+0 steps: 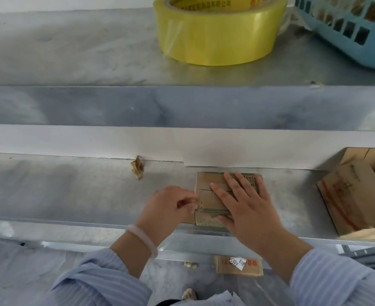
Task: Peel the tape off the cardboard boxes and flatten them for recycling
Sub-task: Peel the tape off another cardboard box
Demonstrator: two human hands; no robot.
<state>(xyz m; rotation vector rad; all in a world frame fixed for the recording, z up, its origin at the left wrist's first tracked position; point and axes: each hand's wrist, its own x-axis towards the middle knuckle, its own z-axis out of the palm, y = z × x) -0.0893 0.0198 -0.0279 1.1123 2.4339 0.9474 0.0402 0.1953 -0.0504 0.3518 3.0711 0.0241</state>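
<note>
A small brown cardboard box (206,196) lies on the lower metal shelf (71,191), close to its front edge. My right hand (241,202) rests flat on top of the box with straight fingers, thumb on its front face. My left hand (171,206) is at the box's left edge, fingers curled, pinching a strip of clear tape (195,204) there. A crumpled wad of peeled tape (138,167) lies further back on the shelf.
A bigger open cardboard box (350,195) stands at the right of the shelf. On the upper shelf sit a yellow tape roll (217,34) and a blue plastic basket (347,29). A flattened box (237,265) lies on the floor below.
</note>
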